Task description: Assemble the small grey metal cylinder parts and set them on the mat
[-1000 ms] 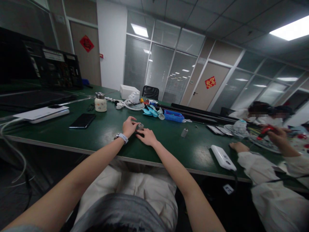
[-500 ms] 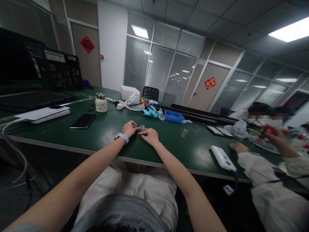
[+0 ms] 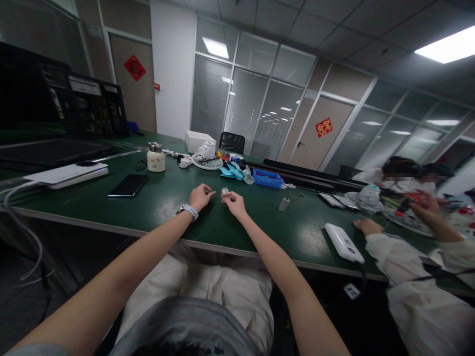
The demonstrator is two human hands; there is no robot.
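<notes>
1 grip, the right (image 3: 236, 204), now holds the small cylinder (image 3: 224, 191) alone.

The red paper diamond (image 3: 134, 67) on the left beige door (image 3: 131, 104) and red-gold paper diamond (image 3: 324, 127) on the right beige door (image 3: 314, 148) bear illegible characters

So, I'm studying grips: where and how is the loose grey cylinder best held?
Probably pinched across its middle, from the near side: the loose grey cylinder is small and round-sided (standing or lying, I cannot tell), and the blue basket sits beyond it.
</notes>
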